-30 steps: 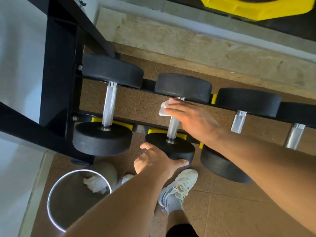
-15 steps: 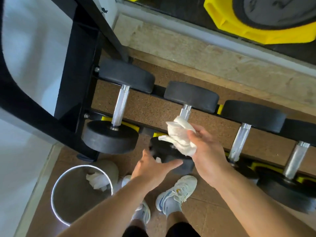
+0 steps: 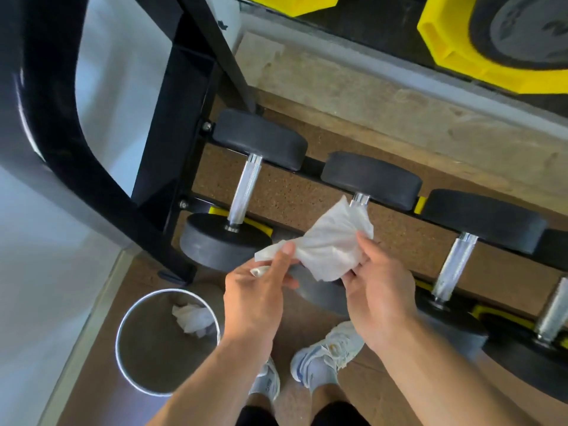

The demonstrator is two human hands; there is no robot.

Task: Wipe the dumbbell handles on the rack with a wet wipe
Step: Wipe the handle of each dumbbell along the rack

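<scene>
Both hands hold a crumpled white wet wipe (image 3: 332, 241) in front of the rack, above the second dumbbell (image 3: 372, 179). My left hand (image 3: 258, 290) pinches the wipe's left end; my right hand (image 3: 381, 290) grips its right side. The wipe hides most of that dumbbell's chrome handle; only its top end shows. The leftmost dumbbell (image 3: 246, 192) lies bare on the black rack (image 3: 166, 167), its knurled handle in full view. Two more dumbbell handles (image 3: 455, 265) show to the right.
A round metal bin (image 3: 135, 358) with a used white wipe inside stands on the floor at the lower left, beside my white shoes (image 3: 325, 352). The rack's black post rises at the left. Yellow weight plates (image 3: 479, 63) lie at the top right.
My right hand has come off the second dumbbell's handle with the wipe. My left hand has left the dumbbell's near head and taken the wipe's other end.
</scene>
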